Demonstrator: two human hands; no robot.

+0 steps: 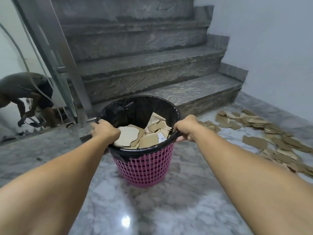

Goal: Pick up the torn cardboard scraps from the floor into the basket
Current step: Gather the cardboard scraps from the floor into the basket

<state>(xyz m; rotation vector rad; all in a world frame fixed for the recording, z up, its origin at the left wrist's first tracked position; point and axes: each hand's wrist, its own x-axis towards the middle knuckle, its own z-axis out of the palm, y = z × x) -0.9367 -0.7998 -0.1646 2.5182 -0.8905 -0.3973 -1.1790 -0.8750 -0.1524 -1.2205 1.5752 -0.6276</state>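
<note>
both hands (105, 129) (185, 127) grip the basket (144, 165) rim, scraps (274, 138) lying right

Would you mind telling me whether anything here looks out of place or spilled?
Yes: torn brown cardboard scraps lie strewn over the marble floor right of the pink plastic basket, which both hands grip at its rim.
</note>
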